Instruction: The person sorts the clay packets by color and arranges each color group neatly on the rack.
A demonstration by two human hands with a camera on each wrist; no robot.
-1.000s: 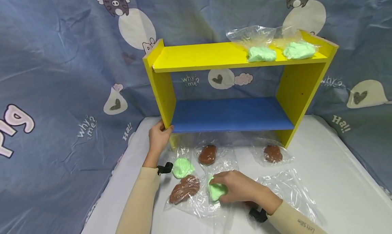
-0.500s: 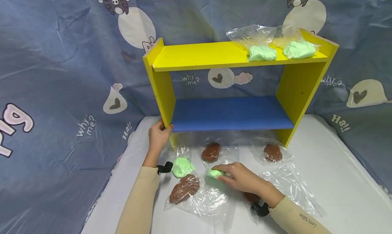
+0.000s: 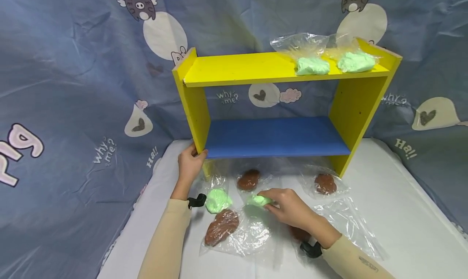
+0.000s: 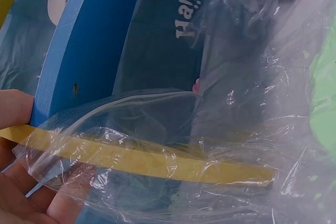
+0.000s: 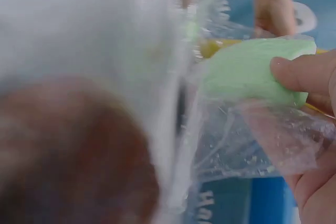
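Observation:
My left hand grips the lower left side panel of a yellow and blue shelf. In the left wrist view its thumb and fingers lie on either side of the yellow panel edge, with clear plastic in front. My right hand pinches a soft light green lump in a clear bag, held over the bags in front of the shelf. The right wrist view shows the thumb pressed on this lump, with bag plastic hanging beside it. What the lump is made of cannot be told.
Two bagged green lumps sit on the yellow top board. On the white table lie another green lump and several bagged brown lumps, one partly under my right wrist. A printed blue cloth hangs behind.
My right hand has raised the green lump off the bags and carried it slightly toward the shelf. The middle brown lump shifted a little. My left hand keeps its hold on the panel.

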